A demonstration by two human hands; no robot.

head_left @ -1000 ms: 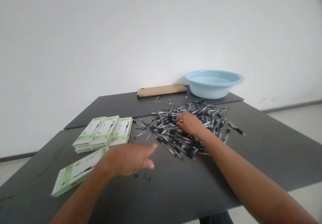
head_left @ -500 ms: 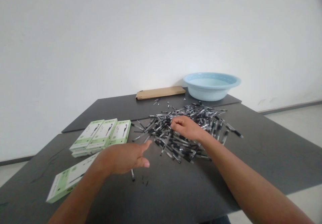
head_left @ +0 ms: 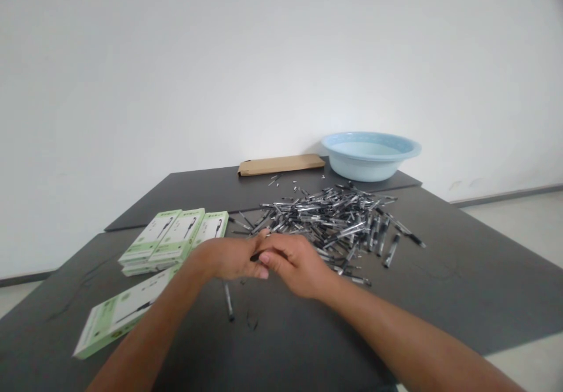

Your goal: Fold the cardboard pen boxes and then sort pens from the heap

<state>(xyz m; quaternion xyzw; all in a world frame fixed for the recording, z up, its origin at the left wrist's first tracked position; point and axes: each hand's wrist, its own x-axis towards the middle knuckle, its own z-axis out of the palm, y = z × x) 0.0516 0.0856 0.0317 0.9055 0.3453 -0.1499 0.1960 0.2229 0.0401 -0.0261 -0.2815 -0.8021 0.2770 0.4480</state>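
Observation:
My right hand (head_left: 299, 263) is closed around a pen (head_left: 255, 257), whose dark end shows between my two hands. My left hand (head_left: 233, 258) meets it, thumb and forefinger apart on either side of that dark end; its other fingers are mostly hidden. A large heap of clear pens with black grips (head_left: 325, 219) lies just beyond my right hand. One loose pen (head_left: 229, 303) rests on the table below my left hand. Beside my left forearm lies a green and white pen box (head_left: 114, 316), partly covered by the arm.
Several more green and white boxes (head_left: 160, 239) are stacked at the left. Farther back are a flat brown cardboard piece (head_left: 281, 164), a few small parts and a light blue basin (head_left: 369, 166). Small dark bits (head_left: 251, 321) lie near the dark table's (head_left: 475, 274) front.
My right hand has come back from the pen heap, leftward and nearer, with a pen in it. It now meets my left hand, which has stayed in about the same place.

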